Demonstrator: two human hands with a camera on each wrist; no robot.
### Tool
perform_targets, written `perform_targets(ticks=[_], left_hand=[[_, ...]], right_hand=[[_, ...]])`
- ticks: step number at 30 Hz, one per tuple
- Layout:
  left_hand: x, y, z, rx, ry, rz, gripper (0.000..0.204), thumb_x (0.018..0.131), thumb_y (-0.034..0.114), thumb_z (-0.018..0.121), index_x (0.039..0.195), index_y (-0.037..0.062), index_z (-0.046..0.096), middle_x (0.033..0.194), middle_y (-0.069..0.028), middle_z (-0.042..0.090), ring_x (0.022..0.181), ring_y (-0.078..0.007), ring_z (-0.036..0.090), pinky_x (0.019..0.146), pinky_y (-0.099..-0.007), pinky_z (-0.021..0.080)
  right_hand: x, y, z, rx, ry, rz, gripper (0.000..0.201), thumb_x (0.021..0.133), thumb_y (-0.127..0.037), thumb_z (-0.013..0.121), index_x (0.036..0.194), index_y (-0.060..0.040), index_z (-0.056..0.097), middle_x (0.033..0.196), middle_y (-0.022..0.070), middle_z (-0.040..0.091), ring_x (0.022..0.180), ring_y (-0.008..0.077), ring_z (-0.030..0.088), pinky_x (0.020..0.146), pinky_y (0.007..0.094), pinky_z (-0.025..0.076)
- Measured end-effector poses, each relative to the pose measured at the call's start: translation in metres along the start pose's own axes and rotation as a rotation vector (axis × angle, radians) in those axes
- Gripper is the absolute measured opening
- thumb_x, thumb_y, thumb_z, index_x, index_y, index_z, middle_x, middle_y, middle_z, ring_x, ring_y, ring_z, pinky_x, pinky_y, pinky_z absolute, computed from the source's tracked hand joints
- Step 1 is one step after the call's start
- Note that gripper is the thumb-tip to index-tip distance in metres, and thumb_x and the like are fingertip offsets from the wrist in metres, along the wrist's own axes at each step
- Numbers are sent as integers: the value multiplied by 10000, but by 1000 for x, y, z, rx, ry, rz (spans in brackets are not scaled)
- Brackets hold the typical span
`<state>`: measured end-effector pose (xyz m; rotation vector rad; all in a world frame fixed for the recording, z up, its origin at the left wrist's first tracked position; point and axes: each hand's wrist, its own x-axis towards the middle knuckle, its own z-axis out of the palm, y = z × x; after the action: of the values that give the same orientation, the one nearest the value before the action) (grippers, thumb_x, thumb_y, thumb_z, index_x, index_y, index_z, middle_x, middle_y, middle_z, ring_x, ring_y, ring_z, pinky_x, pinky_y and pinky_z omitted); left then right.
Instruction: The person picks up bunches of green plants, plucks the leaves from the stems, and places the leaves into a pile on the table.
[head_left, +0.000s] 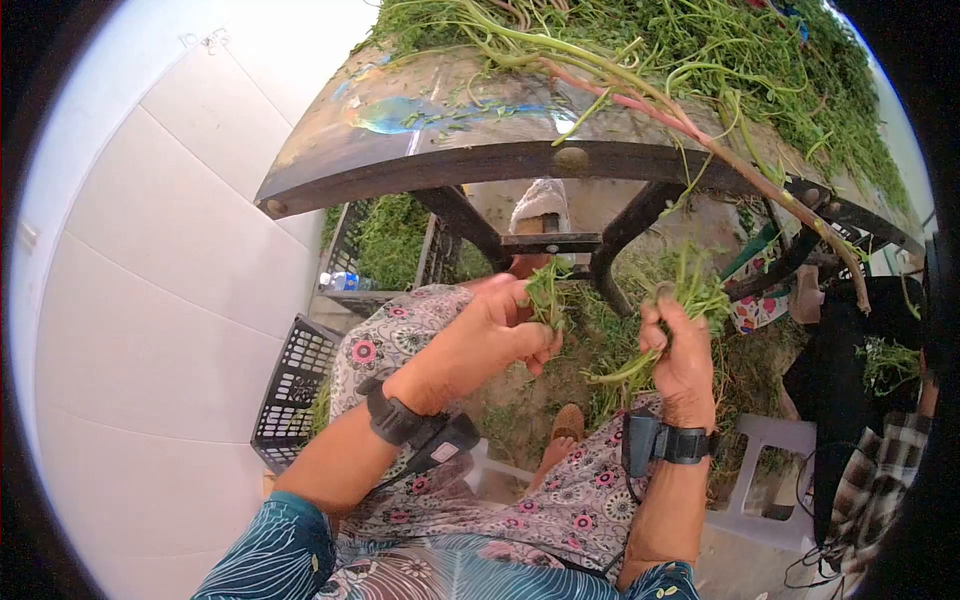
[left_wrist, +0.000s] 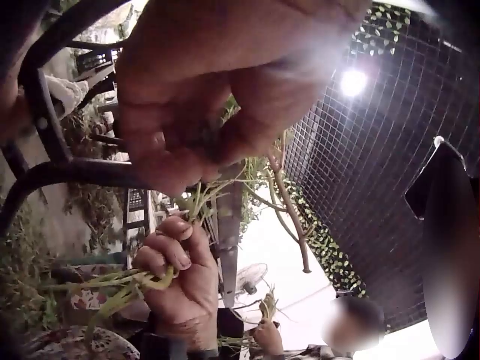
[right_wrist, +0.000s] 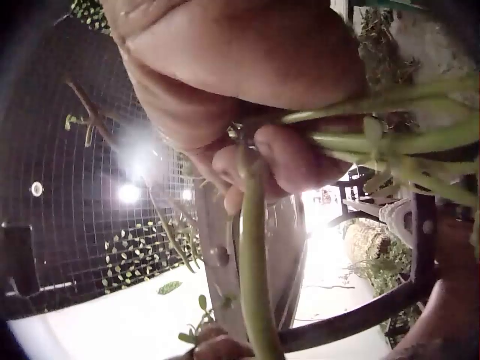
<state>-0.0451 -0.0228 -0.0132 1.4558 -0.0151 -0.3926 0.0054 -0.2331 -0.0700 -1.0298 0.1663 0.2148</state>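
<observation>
My left hand (head_left: 500, 325) pinches a small sprig of green leaves (head_left: 547, 290) between thumb and fingertips, held below the table edge. In the left wrist view the left hand (left_wrist: 217, 90) fills the top, with thin stems (left_wrist: 206, 199) trailing from its fingers. My right hand (head_left: 680, 345) grips a bunch of green stems (head_left: 690, 290), tops up, cut ends hanging below the fist. The right hand (left_wrist: 180, 277) also shows in the left wrist view. Close up, the right hand (right_wrist: 247, 90) is curled around thick green stems (right_wrist: 251, 277).
A worn table (head_left: 450, 165) heaped with green herbs (head_left: 700, 50) stands in front, a long reddish stem (head_left: 720, 150) hanging off it. Black crates (head_left: 290, 390) with greens sit at left by the white tiled wall. A white stool (head_left: 775, 480) stands at right. Another person (left_wrist: 349, 334) sits beyond.
</observation>
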Motion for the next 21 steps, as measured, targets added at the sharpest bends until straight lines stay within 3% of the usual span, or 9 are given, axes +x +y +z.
perform_targets(ticks=[5, 9, 15, 21], left_hand=[[2, -3, 0, -76, -30, -1, 176, 773, 51, 532, 949, 43, 517, 783, -25, 559, 659, -97, 544, 589, -241, 473], [0, -5, 1, -182, -36, -33, 250, 782, 67, 550, 1026, 47, 497, 816, -26, 567, 689, -99, 550, 593, -244, 483], [0, -5, 1, -99, -79, -28, 382, 795, 75, 549, 1160, 51, 437, 850, -18, 571, 705, -98, 554, 620, -247, 483], [-2, -4, -3, -145, -89, -30, 312, 819, 93, 527, 1124, 51, 476, 834, -27, 573, 692, -102, 556, 622, -259, 491]], right_hand=[[-7, 6, 14, -118, -216, 71, 204, 812, -168, 604, 957, -42, 535, 700, 16, 529, 521, 71, 422, 457, 210, 340], [-8, 10, 19, -189, -299, -29, 207, 806, -222, 610, 887, -47, 535, 722, 8, 521, 527, 84, 426, 465, 223, 338], [-11, 11, 26, -268, -124, 71, 271, 840, -351, 539, 796, -83, 533, 744, 2, 529, 580, 86, 444, 479, 212, 327], [-1, 16, 16, -187, -29, 131, 215, 871, -314, 499, 788, -116, 505, 771, -7, 544, 608, 71, 444, 470, 204, 300]])
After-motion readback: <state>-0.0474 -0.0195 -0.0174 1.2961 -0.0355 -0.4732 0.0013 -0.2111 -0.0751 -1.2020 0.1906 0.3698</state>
